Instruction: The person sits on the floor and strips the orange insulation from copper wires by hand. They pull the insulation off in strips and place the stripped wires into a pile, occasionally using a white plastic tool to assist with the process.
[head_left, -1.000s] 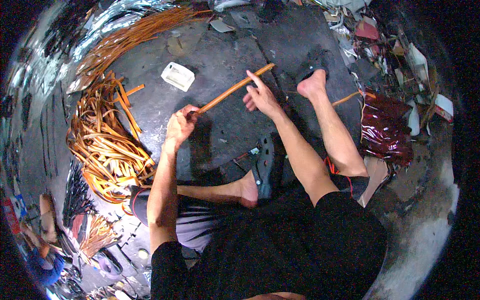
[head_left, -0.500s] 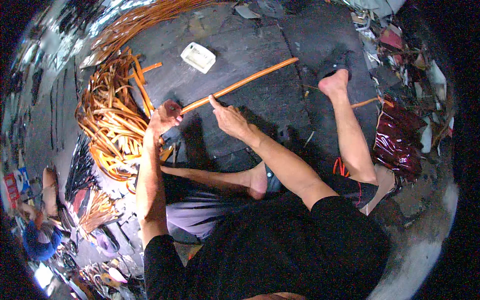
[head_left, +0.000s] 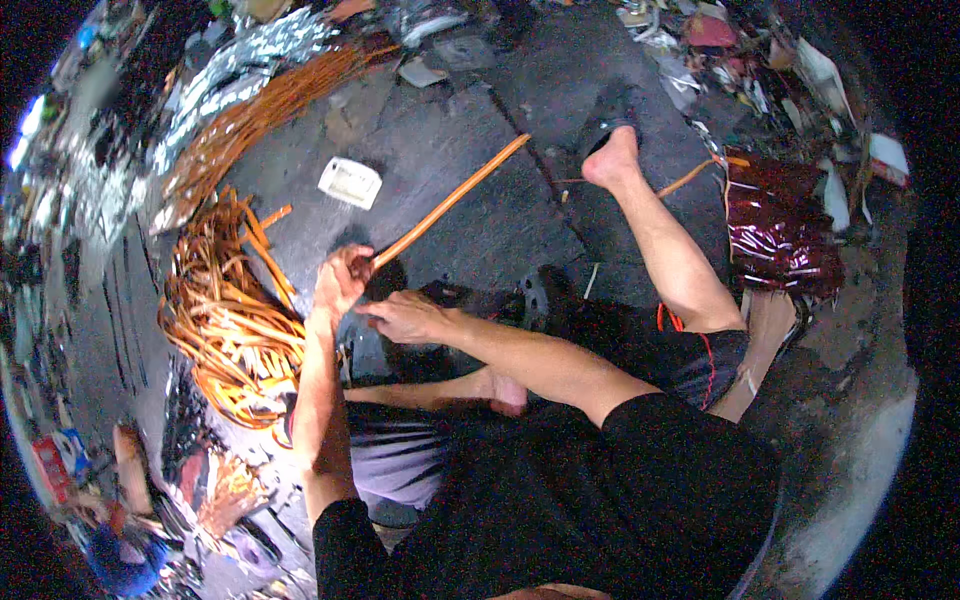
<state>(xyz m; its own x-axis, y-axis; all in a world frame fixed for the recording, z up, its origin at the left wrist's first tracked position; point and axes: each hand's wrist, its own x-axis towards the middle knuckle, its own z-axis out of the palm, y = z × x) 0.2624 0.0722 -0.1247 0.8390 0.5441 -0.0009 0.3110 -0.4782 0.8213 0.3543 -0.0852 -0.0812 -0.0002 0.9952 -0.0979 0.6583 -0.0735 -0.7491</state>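
My left hand (head_left: 343,282) is closed around the near end of a long, narrow orange strip (head_left: 450,202). The strip slants up and away to the right over the dark floor. Just below it, my right hand (head_left: 408,318) has its fingers bunched, pointing at my left wrist; whatever they pinch, if anything, is too small to make out. Left of my left hand lies a big tangled heap of orange strips (head_left: 225,330), some looped and shiny. The inside of my left palm is hidden.
A small white tray-like piece (head_left: 350,183) lies beyond my left hand. Thin brown strands (head_left: 270,115) are bundled at the far left. A glossy dark-red sheet (head_left: 785,225) and scraps edge the right side. My bare legs stretch across the floor. Another person (head_left: 125,550) is at lower left.
My right hand has left the strip and drawn back toward my left wrist. Less of the strip shows beyond my left hand, and it slants more steeply. The whole view has shifted.
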